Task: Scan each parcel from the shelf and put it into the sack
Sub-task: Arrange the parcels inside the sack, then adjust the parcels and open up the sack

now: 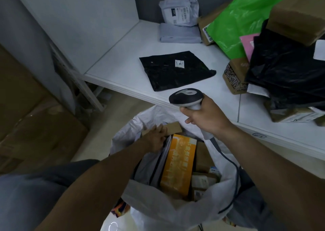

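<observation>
The left hand (155, 137) was in the sack (158, 211), its hold on the brown box (173, 127) too blurred to call. The handle of the scanner (185, 97) vanished inside the right hand (205, 118). The label on the black mailer (175, 70) was too small to read — and the parcel pile (284, 69) ran off the right edge.

White woven plastic sack (158, 211), lower centre, mouth open and packed. Inside: orange cardboard box (177, 164) standing on end mid-sack; small brown cardboard parcel (173, 128) at the far rim. Flat black plastic mailer (175, 70), white label up, lies on white shelf (123, 63), upper centre. Black-and-grey handheld barcode scanner (186, 97) is over the shelf's front edge.
</observation>
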